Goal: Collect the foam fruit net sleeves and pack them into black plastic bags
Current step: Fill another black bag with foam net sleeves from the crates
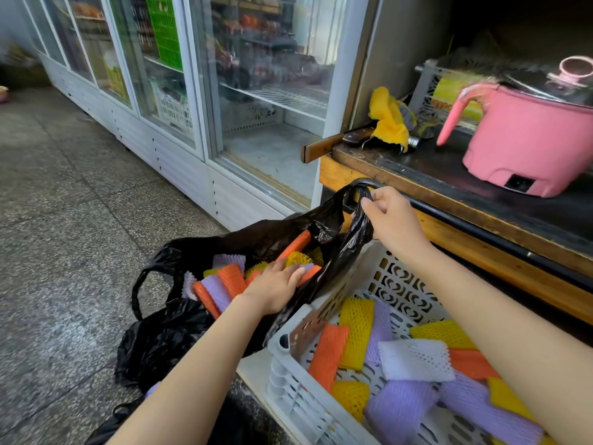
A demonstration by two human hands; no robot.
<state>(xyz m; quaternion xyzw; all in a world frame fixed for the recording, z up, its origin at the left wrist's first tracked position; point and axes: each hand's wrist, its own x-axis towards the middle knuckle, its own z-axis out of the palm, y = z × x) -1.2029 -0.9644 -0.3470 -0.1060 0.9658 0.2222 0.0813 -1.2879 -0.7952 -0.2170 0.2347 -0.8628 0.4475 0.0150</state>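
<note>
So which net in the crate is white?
The net in the middle of the crate; it alone is white, the others are yellow, orange or purple.

A wide-angle camera sits on the person's head and looks forward and down along both forearms, close enough that the arms run out of the bottom edge. The left hand in the black bag and the right hand lie near mid-frame, the white crate at lower right. The lens bends the glass-door fridge at upper left and takes in the tabletop at right and the floor at left.
</note>
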